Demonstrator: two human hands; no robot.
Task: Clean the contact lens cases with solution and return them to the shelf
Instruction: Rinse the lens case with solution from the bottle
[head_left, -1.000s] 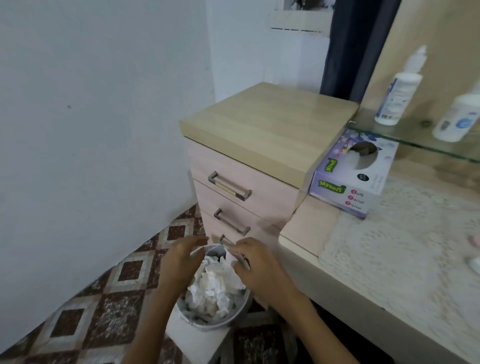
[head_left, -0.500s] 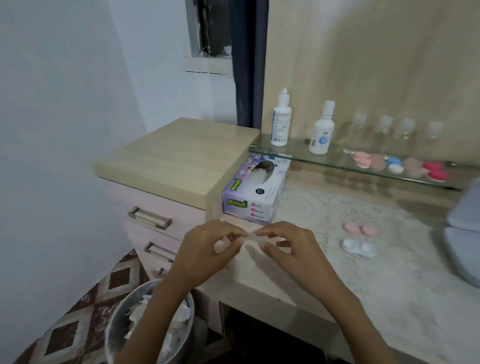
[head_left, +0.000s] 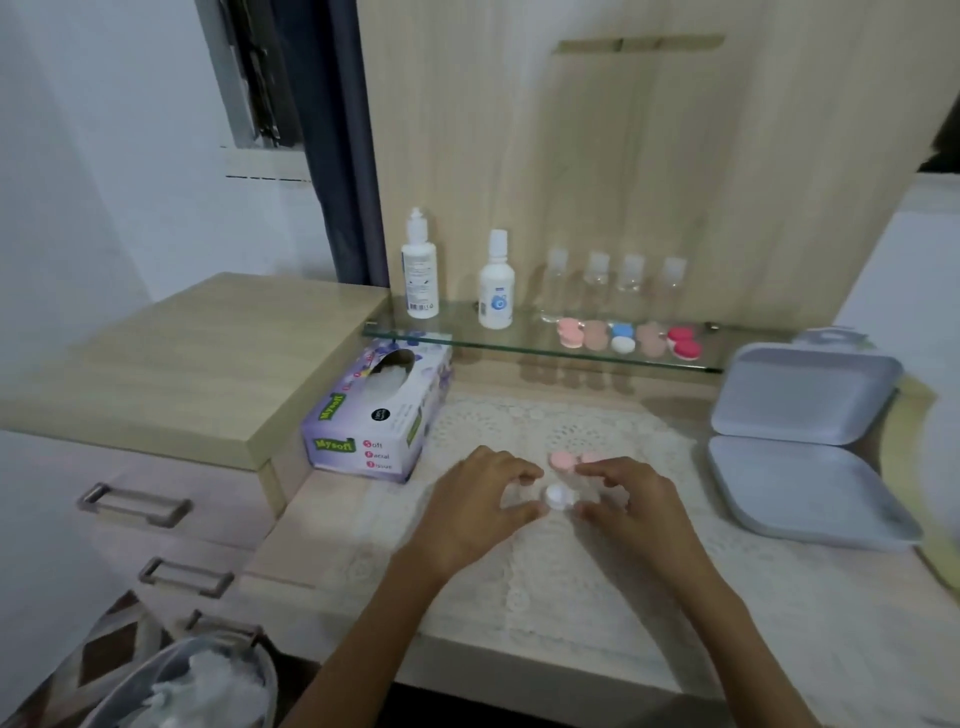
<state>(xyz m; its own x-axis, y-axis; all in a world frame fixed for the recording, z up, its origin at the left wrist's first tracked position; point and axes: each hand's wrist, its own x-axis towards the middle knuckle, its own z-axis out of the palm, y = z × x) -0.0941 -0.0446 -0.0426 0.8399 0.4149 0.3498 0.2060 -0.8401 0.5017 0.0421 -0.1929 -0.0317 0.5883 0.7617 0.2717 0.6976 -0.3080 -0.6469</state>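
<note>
The left hand and right hand curl round the small white plastic lens case in the middle of the white lace mat. It is too blurry to tell if they pinch it. Loose fingers could drop it.

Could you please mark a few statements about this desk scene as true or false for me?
1. The left hand and right hand curl round the white lens case. True.
2. The tissue box stands on the glass shelf. False: it sits on the desk below the shelf.
3. A tall white bottle stands at the shelf's left end. True.
4. The grey box is closed. False: it lies open.
</note>
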